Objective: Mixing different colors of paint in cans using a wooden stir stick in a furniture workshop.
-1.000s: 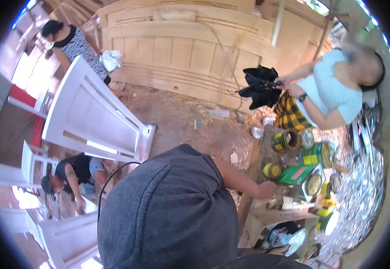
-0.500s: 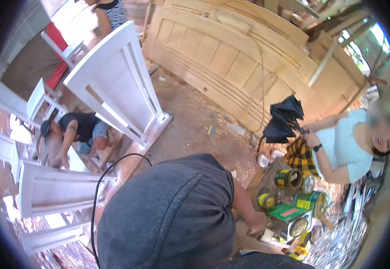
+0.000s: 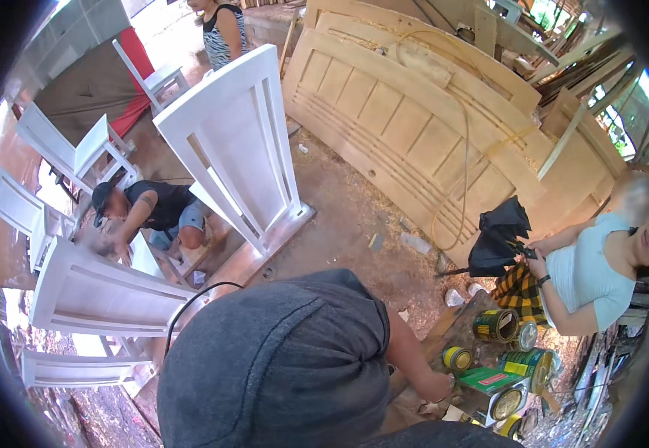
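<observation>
Near me, the person's left hand (image 3: 436, 386) is hovering at the desk's (image 3: 451, 328) left edge, close beside a green-topped can (image 3: 486, 379), its grip too hidden to tell, while chairs (image 3: 52, 138) are looking already white, what remains being unclear.

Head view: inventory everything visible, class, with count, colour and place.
Round cans: at least four, green, yellow, silver, lower right
Rectangular tin: one, green-topped, lower right
Furniture pieces: several, white, left
Wooden panels: several, tan, upper middle
Cord: one, yellowish, over the panels
Sheet: one, red, upper left
Umbrella: one, black, right
Other people: three; pale, dark, patterned tops; right, left, top
Cable: one, black, lower left
Garment: one, dark grey, lower centre
Left hand: one, bare, beside the tin
</observation>
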{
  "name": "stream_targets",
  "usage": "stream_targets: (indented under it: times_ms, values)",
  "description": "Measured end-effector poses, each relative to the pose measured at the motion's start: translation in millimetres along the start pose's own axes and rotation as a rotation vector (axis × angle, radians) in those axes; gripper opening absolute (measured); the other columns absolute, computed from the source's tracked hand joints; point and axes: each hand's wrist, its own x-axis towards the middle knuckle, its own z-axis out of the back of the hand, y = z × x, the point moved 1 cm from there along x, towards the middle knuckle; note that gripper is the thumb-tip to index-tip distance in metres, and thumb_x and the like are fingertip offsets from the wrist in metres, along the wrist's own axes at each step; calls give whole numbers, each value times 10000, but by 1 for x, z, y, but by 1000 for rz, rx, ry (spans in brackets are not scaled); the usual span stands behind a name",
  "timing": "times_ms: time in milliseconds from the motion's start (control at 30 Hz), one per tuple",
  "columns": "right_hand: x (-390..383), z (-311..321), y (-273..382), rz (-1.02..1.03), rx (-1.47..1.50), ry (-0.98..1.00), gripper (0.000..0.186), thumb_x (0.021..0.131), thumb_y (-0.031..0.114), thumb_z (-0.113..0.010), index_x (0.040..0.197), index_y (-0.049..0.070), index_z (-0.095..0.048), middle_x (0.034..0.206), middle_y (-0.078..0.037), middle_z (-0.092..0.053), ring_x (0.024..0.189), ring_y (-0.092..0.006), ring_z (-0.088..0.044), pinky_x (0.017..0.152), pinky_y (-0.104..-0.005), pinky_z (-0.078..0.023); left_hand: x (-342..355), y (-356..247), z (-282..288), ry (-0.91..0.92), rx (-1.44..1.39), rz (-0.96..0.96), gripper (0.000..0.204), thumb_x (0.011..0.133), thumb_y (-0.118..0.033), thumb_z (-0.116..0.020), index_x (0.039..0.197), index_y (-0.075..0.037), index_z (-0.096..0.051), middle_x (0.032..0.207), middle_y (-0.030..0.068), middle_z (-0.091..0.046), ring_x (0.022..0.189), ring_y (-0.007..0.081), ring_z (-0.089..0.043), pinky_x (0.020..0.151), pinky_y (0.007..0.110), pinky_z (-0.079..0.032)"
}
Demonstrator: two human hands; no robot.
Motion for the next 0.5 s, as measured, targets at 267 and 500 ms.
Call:
stream_targets:
  times_ms: [267, 500]
  values:
    - [-7, -2, -10, -3, 12, 8, 630, 880, 393, -719, 1197, -132, -573, 1013, -324, -665, 884, -430, -651, 805, -501, -514, 13, -9, -1, -7, 61, -11, 228, 807, -315, -656, 814, -119, -773, 845, 63, -728, 831, 267, -713, 711, 461, -569]
    - [-10, 1, -21, -8, -13, -3, 636, 879, 397, -720, 1218, -119, -567, 1030, -320, -663, 906, -426, -650, 820, -495, -512, 2, -15, 0, 96, -46, 96, 196, 818, -304, -649, 793, -155, -773, 869, 50, -735, 846, 246, -714, 705, 418, -572]
